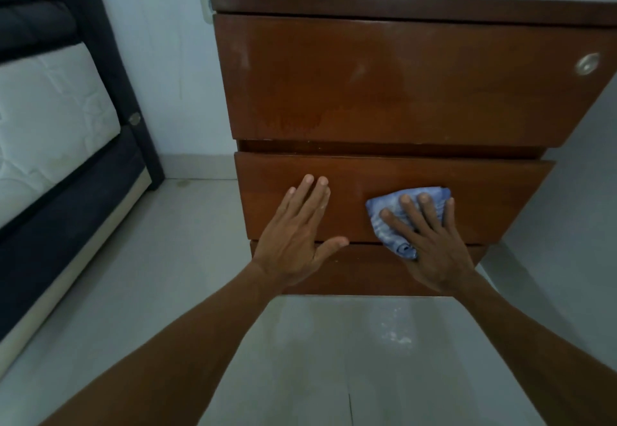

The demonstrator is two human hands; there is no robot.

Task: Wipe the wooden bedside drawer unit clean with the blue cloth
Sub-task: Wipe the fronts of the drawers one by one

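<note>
Since the cloth (387,238) is soft and light, no real grip is needed on it, it just gets pinned flat. It's seen bunched up on the middle drawer (500,198) of the unit (397,118), toward 5 o'clock on the unit's front, with its lower tail hanging across the gap above the bottom drawer (367,272). The right hand (430,245) is laid on top of it, fingers (414,215) straight and a bit spread, pressing rather than curled round anything. The left hand (293,235) is set at 9 o'clock from the cloth, near it but not touching, also flat on the middle drawer with straight fingers and the thumb out toward 3 o'clock. Nothing is held in it.

Handling-wise, the cloth can be expected to fold and creep under the palm, so it's probably best bunched under the fingers and pushed with even pressure. The wood looks smooth and slightly glossy, so little drag is expected. The unit looks stiff and fairly heavy, though a drawer could get shoved in by a hard wipe, which is likely why the bare hand is placed there as a brace. Pale smudges (359,71) can be made out on the top drawer (400,41), so that panel is judged not yet done. A round metal lock (587,63) is seen at 3 o'clock on it, and the cloth could snag there.
</note>
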